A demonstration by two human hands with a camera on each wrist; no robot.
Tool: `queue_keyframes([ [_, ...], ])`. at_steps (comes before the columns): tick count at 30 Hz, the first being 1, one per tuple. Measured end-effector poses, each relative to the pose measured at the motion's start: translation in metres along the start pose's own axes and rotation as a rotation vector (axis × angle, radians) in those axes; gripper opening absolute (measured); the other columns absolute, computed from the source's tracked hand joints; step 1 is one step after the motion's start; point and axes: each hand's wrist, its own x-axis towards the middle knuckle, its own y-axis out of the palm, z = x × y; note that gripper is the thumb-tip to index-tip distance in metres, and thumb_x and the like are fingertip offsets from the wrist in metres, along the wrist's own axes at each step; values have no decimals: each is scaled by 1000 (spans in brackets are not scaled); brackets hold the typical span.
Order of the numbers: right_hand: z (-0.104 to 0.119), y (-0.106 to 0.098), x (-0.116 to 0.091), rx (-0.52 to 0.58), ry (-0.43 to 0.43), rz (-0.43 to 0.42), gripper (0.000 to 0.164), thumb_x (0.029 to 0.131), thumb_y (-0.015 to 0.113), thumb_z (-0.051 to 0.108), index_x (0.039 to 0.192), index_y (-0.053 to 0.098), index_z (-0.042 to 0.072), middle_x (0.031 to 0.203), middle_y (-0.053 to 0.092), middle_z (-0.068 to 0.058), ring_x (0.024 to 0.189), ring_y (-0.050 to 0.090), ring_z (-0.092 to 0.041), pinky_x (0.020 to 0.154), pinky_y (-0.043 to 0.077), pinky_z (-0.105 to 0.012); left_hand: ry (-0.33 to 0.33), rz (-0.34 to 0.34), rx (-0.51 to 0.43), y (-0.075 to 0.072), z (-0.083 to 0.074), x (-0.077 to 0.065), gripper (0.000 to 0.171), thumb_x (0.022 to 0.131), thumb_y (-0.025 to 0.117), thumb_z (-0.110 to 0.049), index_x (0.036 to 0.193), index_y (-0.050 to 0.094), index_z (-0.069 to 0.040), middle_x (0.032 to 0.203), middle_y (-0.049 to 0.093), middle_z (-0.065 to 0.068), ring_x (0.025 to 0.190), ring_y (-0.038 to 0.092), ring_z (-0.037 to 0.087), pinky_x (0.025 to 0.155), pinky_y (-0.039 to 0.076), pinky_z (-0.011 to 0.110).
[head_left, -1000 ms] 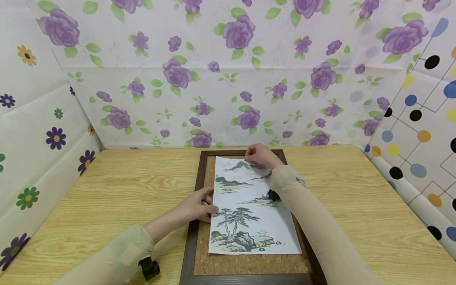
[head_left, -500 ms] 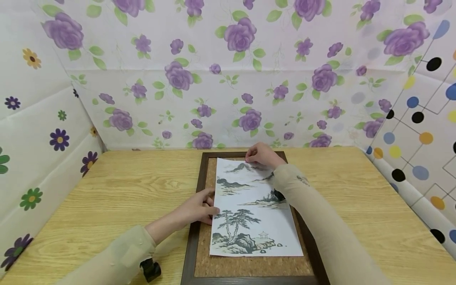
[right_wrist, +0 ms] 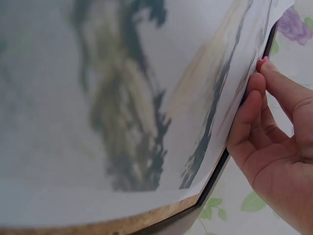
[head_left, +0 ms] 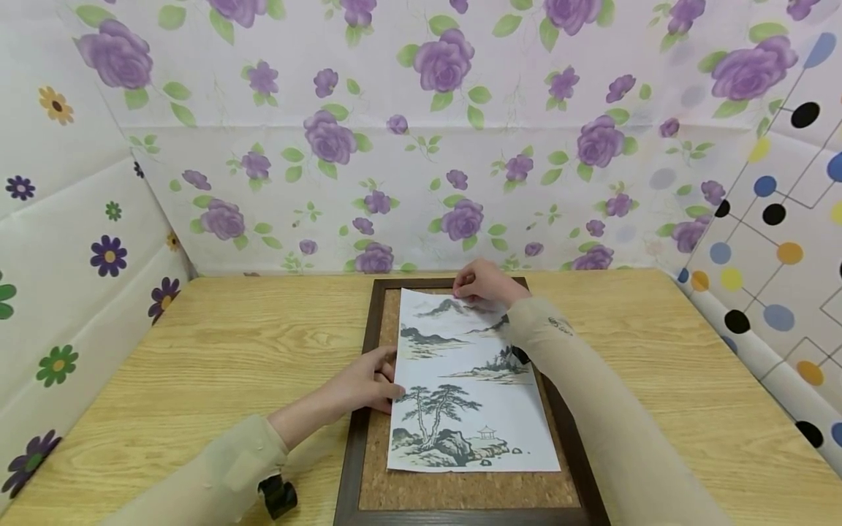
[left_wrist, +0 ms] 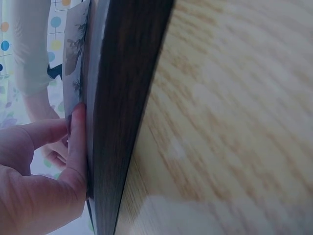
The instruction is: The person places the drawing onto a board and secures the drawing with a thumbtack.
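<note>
A sheet of paper printed with an ink landscape painting (head_left: 506, 409) lies over a cork board (head_left: 467, 493) with a dark wooden frame. At its left edge, my left hand (head_left: 362, 383) pinches the sheet, thumb over the margin; the left wrist view shows the thumb and a finger (left_wrist: 78, 132) meeting at that edge, just above the frame. My right hand (head_left: 488, 285) is at the sheet's top edge, pinching a small pink-headed push pin (right_wrist: 264, 60) between thumb and forefinger. The pin's point is hidden.
The board rests on a wood-grain table (head_left: 263, 329), its far end near a flower-printed backdrop (head_left: 408, 183). A dotted sheet (head_left: 776, 256) hangs on the right and a flowered one (head_left: 85, 219) on the left. A black strap device (head_left: 278, 497) shows at the left wrist.
The view tilts slightly. Both hands keep their places on the sheet, and the right wrist and forearm shift slightly to the right.
</note>
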Motion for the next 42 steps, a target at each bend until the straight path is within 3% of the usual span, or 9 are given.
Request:
queue_keyframes([
  [14, 0, 0, 1, -30, 15, 5, 11, 95, 67, 18, 91, 76, 11, 78, 71, -4, 64, 60, -14, 62, 51, -25, -3, 7, 2, 0, 0, 0, 80, 91, 66, -5, 156, 20, 0, 103, 53, 12, 79, 63, 15, 73, 63, 35],
  [21, -3, 2, 4, -47, -8, 20, 11, 95, 67, 17, 86, 73, 12, 71, 67, -2, 60, 54, -14, 61, 48, -26, -4, 13, 9, 2, -1, 0, 80, 91, 66, -6, 156, 20, 0, 102, 52, 11, 79, 62, 15, 73, 63, 35],
  [28, 6, 1, 4, -96, -51, 34, 11, 96, 63, 9, 87, 70, 7, 72, 64, -4, 59, 52, -14, 58, 45, -24, -10, 9, 14, 1, -1, 0, 79, 91, 66, -7, 156, 21, -2, 105, 53, 13, 80, 63, 16, 73, 63, 35],
  [42, 12, 3, 5, -183, -38, 53, 10, 96, 62, 10, 89, 68, 8, 71, 61, -2, 57, 49, -10, 60, 44, -24, -8, 14, 15, 0, -2, 0, 79, 92, 65, -6, 156, 19, 0, 105, 53, 14, 80, 63, 16, 72, 62, 35],
])
